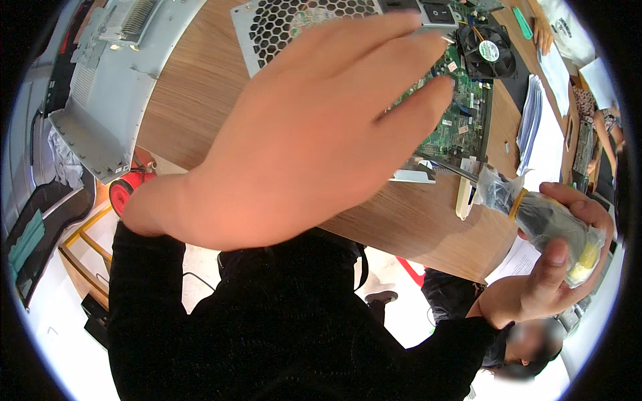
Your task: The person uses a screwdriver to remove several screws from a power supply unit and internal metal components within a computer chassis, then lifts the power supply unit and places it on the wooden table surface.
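Observation:
My left hand [301, 134] fills the middle of the view, back upward and fingers stretched out. Its fingertips lie over the edge of a metal power supply [271, 33] with a honeycomb vent and a black rocker switch [439, 12]. Whether they touch it, I cannot tell; the thumb is hidden. A green circuit board [461, 134] shows beyond the fingers, with a black fan [491, 52] at its far right. On the right, my right hand [528, 289] is closed around a screwdriver [552, 219]. Clear plastic and a yellow rubber band wrap its handle, and its shaft points left toward the board's near edge.
A grey metal case panel [107, 100] stands at the left, above a red roll [120, 194]. Papers [548, 144] lie at the right of the wooden table [428, 227]. Beyond them is another person's hand [543, 35]. Someone is also at lower right.

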A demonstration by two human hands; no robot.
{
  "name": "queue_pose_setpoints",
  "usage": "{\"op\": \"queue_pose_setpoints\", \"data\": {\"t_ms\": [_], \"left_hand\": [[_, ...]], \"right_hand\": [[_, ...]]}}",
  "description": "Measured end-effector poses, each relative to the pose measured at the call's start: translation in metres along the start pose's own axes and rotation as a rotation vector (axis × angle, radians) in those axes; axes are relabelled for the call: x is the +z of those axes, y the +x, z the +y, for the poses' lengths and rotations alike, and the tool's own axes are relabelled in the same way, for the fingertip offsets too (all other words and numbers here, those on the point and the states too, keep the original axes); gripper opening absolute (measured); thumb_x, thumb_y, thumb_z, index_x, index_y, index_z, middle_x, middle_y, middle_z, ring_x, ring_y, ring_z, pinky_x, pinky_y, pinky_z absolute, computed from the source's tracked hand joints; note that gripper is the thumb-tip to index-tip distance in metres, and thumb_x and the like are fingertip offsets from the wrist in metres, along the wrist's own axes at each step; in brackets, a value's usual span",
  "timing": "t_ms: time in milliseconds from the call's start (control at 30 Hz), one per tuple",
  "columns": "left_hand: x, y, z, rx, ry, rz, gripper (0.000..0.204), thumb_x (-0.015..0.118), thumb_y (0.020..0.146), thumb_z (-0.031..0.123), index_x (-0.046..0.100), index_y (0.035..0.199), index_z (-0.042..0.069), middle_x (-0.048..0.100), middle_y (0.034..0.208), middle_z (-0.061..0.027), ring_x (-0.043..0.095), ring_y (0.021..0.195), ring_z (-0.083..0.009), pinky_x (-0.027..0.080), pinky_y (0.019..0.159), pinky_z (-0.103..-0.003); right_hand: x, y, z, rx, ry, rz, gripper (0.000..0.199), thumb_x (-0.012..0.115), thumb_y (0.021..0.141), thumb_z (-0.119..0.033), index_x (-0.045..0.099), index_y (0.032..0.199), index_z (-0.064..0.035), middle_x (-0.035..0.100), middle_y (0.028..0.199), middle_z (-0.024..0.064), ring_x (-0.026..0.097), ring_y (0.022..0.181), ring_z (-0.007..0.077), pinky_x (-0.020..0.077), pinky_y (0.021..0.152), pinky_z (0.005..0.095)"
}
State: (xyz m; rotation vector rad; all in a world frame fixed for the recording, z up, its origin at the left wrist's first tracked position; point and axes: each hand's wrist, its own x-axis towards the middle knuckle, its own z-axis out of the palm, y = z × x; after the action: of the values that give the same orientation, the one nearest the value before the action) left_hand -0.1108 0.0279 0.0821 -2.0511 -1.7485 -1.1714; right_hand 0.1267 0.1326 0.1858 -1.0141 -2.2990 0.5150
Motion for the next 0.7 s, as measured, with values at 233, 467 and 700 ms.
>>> {"op": "queue_pose_setpoints", "data": {"t_ms": [233, 467, 700], "left_hand": [[-0.016, -0.020, -0.023, 0.245, -0.175, 0.102, 0.026, 0.073, 0.066, -0.002, 0.073, 0.091, -0.008, 0.073, 0.101, -0.0216, 0.073, 0.090, -0.0340, 0.060, 0.075, -0.037], [-0.007, -0.028, -0.014, 0.172, -0.366, 0.107, 0.025, 0.071, 0.070, -0.006, 0.072, 0.094, -0.010, 0.072, 0.100, -0.0231, 0.073, 0.090, -0.0342, 0.061, 0.077, -0.037], [-0.011, -0.033, -0.002, 0.001, -0.416, -0.055, 0.028, 0.070, 0.076, -0.006, 0.072, 0.104, -0.008, 0.071, 0.106, -0.0207, 0.073, 0.095, -0.0325, 0.061, 0.082, -0.038]], "right_hand": [[0.010, 0.000, 0.007, 0.050, 0.087, -0.040, 0.064, 0.083, 0.080, -0.051, 0.053, 0.111, -0.0038, 0.071, 0.093, 0.0235, 0.071, 0.084, 0.0262, 0.0563, 0.078, 0.0337], [0.009, -0.001, 0.004, 0.053, 0.067, -0.050, 0.064, 0.083, 0.080, -0.052, 0.053, 0.109, -0.0035, 0.071, 0.093, 0.0236, 0.072, 0.084, 0.0262, 0.0571, 0.078, 0.0342], [0.002, -0.002, -0.002, -0.005, 0.063, -0.192, 0.069, 0.083, 0.083, -0.050, 0.047, 0.115, -0.0005, 0.070, 0.099, 0.0261, 0.073, 0.085, 0.0268, 0.0583, 0.078, 0.0336]]}}
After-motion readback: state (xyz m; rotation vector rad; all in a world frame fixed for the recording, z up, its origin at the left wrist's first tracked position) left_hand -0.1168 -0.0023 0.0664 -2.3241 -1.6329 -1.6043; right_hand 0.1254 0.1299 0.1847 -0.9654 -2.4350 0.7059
